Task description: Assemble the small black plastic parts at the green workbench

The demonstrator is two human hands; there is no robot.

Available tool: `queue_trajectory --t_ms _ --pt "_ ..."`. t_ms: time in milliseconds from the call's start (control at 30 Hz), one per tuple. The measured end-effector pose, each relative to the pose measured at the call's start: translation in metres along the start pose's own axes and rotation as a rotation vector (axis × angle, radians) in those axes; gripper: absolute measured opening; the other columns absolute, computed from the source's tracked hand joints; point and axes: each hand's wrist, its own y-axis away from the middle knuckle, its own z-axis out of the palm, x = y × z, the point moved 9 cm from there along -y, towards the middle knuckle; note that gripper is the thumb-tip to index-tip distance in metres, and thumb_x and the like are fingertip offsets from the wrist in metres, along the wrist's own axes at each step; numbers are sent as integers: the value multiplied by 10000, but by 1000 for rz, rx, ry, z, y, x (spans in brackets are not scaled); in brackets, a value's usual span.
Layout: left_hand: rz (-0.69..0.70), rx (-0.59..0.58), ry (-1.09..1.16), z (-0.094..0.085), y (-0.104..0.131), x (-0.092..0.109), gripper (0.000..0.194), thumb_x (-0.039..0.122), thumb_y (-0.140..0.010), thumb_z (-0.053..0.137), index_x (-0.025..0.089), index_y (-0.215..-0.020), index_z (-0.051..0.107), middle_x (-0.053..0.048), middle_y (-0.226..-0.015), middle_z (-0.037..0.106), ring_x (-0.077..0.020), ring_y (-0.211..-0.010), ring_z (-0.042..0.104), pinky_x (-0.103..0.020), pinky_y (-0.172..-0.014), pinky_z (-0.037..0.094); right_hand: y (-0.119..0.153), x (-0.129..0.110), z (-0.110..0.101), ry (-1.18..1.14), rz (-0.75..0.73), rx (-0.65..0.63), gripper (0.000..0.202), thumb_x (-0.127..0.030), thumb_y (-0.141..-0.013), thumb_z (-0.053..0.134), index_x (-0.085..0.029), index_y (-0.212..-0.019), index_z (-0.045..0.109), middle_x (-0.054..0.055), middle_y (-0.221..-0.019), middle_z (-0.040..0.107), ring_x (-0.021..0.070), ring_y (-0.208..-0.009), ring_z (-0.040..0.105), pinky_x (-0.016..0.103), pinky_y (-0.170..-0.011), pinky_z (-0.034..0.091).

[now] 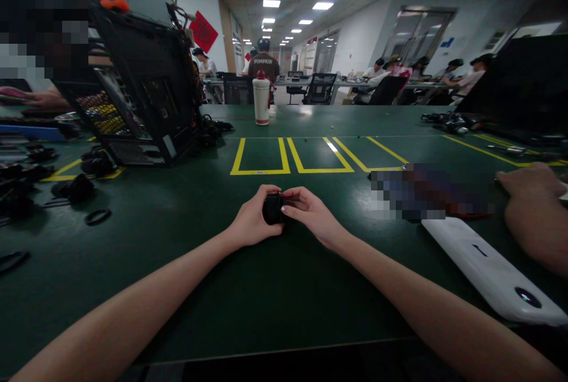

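Observation:
Both hands meet over the green table in the middle of the view, at a small black rounded object (272, 209) whose kind I cannot make out. My left hand (255, 216) wraps round it from the left, thumb below and fingers over the top. From the right, my right hand (308, 210) closes its thumb and fingertips on the object's edge. Parts of the object are hidden behind the fingers. Beyond the hands, yellow tape outlines (260, 172) mark the green table top (213, 317).
An opened computer case (155, 92) stands at the left, with black cable bundles (73, 188) and a black ring (97, 216) near it. A white tumbler (261, 101) stands at the back. On the right lie a white device (483, 264) and another person's hand (532, 193).

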Motion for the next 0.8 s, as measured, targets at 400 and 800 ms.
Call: queue_trajectory --t_ms 400,800 --pt "-81 -38 55 -1 -4 -3 599 221 -622 658 244 -1126 336 -47 -1105 503 -228 -987 542 -388 -842 451 1 -2 0 40 2 -18 150 -250 -784 539 -225 -929 507 17 -1089 530 183 -1028 540 391 -866 464" --pt "-151 -108 119 -1 -8 -3 579 192 -633 630 238 -1129 336 -51 -1091 499 -235 -999 535 -397 -847 448 -1 -4 -2 104 22 -40 278 -179 -750 577 -235 -1013 509 23 -1134 480 175 -1098 483 380 -946 419"
